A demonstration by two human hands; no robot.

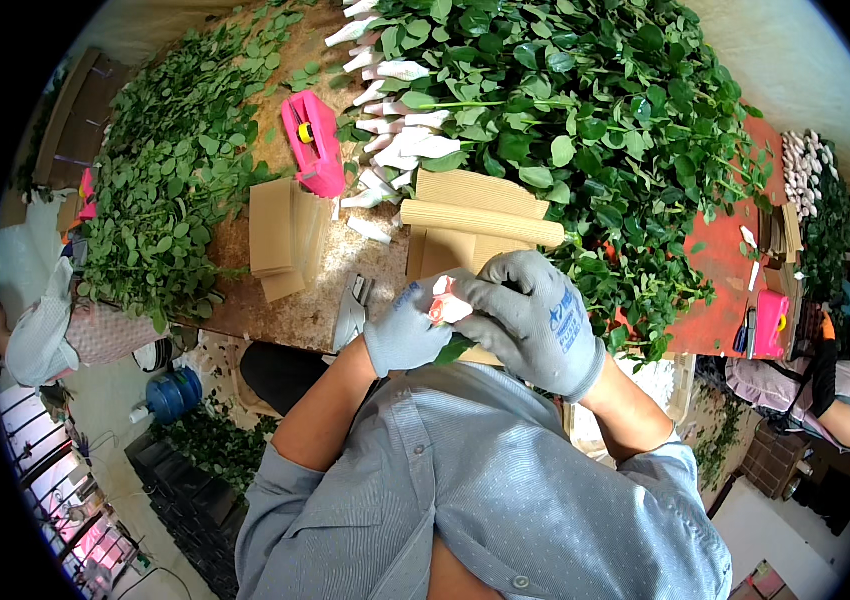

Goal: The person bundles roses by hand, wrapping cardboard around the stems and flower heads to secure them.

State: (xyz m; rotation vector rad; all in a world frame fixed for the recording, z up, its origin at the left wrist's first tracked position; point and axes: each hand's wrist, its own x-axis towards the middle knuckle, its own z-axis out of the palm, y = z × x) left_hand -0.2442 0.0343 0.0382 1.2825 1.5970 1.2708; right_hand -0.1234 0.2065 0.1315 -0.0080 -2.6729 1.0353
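Observation:
A pink rose bloom (446,304) is between my hands, close to my chest at the table's near edge. My left hand (414,326), in a grey work glove, is closed around the rose just below its petals. The gloved fingers of my right hand (530,319) touch the bloom from the other side. A green leaf (455,349) shows beneath the hands. Just beyond them lies a roll of corrugated cardboard (481,222) on flat corrugated sheets (477,187). Past those, many rose stems with leaves (582,105) lie with their white-sleeved heads (406,146) pointing left.
A pink tape dispenser (316,146), stacked cardboard pieces (282,232) and a stapler (352,311) lie on the worn table (245,319). More leafy stems (170,180) cover its left part. People sit at both sides, one (807,390) beside another pink dispenser (770,324).

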